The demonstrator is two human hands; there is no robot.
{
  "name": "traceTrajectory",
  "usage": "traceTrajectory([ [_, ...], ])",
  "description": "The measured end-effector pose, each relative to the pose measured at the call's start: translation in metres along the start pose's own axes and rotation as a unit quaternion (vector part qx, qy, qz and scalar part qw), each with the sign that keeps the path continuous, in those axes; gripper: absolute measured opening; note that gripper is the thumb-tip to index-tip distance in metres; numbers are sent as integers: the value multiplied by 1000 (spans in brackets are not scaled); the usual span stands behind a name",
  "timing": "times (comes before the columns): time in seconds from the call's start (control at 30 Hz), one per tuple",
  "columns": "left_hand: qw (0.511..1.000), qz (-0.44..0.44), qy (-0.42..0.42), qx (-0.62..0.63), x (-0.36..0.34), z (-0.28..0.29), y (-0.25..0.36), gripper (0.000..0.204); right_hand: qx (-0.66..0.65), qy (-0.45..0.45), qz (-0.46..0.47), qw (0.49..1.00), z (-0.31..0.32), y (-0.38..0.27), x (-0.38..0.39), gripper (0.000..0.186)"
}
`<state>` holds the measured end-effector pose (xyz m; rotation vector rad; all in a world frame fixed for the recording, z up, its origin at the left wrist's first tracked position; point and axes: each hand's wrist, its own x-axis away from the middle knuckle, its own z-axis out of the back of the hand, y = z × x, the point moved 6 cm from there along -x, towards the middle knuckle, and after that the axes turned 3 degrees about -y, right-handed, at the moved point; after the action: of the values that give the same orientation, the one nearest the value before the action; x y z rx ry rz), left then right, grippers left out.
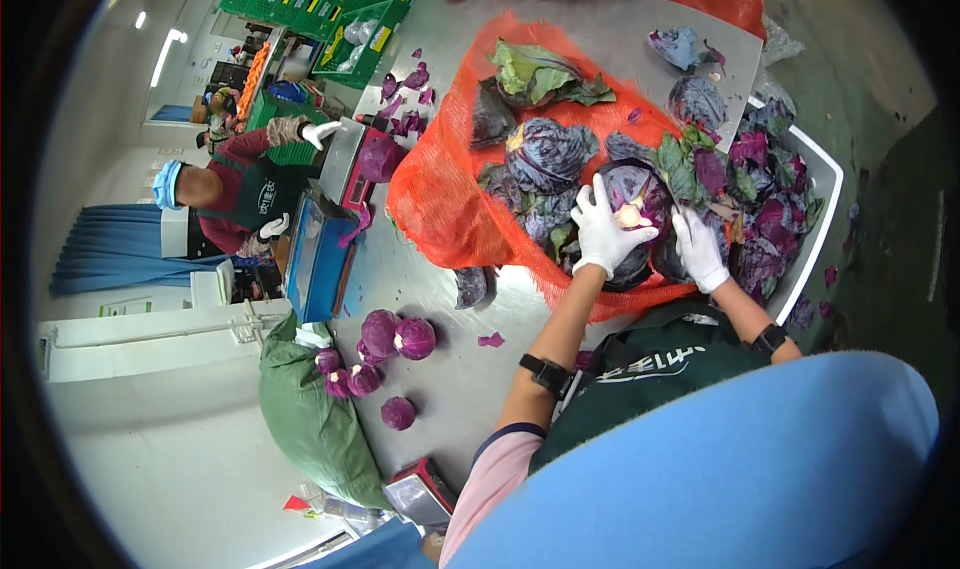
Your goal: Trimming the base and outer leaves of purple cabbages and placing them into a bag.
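A red cabbage (640, 201) was gripped by the gloved left hand (603, 231) on the orange net sack (450, 199), right hand (697, 251) clenched, contents couldn't be told.

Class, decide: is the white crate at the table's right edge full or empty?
Full: the white crate is heaped with purple and green cabbage leaves up to its rim.

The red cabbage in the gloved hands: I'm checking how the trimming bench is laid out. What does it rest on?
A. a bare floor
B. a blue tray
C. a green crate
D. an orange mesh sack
D: the red cabbage, gripped by the left hand with the right hand beside it, lies on the orange mesh sack spread over the steel table.
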<state>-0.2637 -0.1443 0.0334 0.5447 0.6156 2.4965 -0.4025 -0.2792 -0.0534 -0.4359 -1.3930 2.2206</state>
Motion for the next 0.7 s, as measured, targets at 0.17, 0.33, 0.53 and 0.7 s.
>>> traceTrajectory([
  [0.17,998,-41,-11,-41,-23,-2,-7,146,219,-69,86,970,-1,-50,-30,56],
  [0.33,997,-43,-27,-67,-34,-3,2,144,333,-147,54,930,-11,-62,-43,70],
  [0.53,994,-21,-74,-79,-36,-3,9,142,344,-179,57,920,-3,-57,-61,71],
  [0.7,996,-16,-54,-76,-34,1,7,140,243,-156,51,956,4,-56,-83,57],
])
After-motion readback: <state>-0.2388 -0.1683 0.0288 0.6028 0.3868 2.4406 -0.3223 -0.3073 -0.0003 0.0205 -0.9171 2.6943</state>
